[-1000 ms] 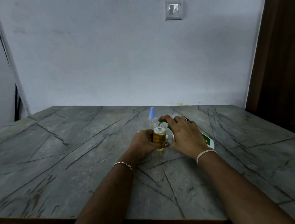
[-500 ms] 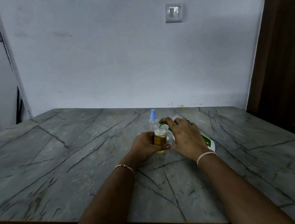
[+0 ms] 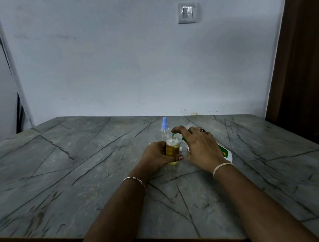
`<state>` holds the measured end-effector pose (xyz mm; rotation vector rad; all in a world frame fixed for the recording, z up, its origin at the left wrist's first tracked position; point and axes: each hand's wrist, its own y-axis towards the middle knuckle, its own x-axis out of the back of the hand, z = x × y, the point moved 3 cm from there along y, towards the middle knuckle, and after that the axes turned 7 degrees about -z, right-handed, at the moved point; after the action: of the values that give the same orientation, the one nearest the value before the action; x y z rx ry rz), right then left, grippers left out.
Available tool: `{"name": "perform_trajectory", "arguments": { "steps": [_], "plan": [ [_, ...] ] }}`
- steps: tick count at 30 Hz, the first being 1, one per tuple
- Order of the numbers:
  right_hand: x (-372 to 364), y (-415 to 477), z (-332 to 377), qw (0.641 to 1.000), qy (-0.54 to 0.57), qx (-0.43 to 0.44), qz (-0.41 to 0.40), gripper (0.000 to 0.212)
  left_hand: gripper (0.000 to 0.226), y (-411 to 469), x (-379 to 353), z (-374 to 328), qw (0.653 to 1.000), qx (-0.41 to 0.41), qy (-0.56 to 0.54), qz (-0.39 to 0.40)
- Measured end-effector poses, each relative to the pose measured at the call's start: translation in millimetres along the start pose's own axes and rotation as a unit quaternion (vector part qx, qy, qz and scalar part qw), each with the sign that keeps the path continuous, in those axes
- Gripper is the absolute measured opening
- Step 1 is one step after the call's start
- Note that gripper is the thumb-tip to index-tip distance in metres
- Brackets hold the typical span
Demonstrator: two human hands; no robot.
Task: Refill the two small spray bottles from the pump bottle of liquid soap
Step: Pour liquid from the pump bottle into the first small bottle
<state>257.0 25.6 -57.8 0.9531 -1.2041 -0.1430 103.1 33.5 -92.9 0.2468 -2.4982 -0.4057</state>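
Pumping: right hand (image 3: 200,146) curled over green head of white plastic pump bottle (image 3: 225,153), spout at mouth of small clear uncapped spray bottle (image 3: 172,150), amber-filled near shoulder, gripped by left hand (image 3: 157,156), mid-surface of grey stone table (image 3: 82,165). Blue-capped clear spray bottle (image 3: 164,127) just behind. Versus earlier frames: grips, level unchanged; first fill judged nearly done.

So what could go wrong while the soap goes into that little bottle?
The green spout sits just over the narrow mouth of the small bottle; if it slips aside, soap could land on the table.
The small bottle looks nearly full of yellow liquid, so more pumps might overflow onto the left hand.
The blue-capped spray bottle stands close behind; the right hand on the pump bottle could knock it over.
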Motion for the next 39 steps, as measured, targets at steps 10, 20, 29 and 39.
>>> {"name": "perform_trajectory", "arguments": {
  "steps": [10,20,29,39],
  "plan": [
    [1.3,-2.0,-0.7,1.000,-0.014,0.005,-0.006,0.074,0.050,0.2,-0.2,1.1,1.000,-0.006,-0.003,-0.006],
    [-1.4,-0.2,0.3,1.000,-0.027,-0.001,-0.001,0.075,0.049,-0.4,0.6,-0.6,1.000,-0.008,0.007,-0.004],
    [-0.3,-0.1,-0.8,1.000,-0.014,-0.014,-0.019,0.067,0.050,-0.9,1.2,-2.5,1.000,-0.014,0.014,-0.004],
    [2.7,-3.0,-0.7,0.999,-0.013,-0.016,-0.046,0.078,0.054,-2.2,1.6,-3.4,1.000,-0.014,0.020,-0.004]
  ]
}}
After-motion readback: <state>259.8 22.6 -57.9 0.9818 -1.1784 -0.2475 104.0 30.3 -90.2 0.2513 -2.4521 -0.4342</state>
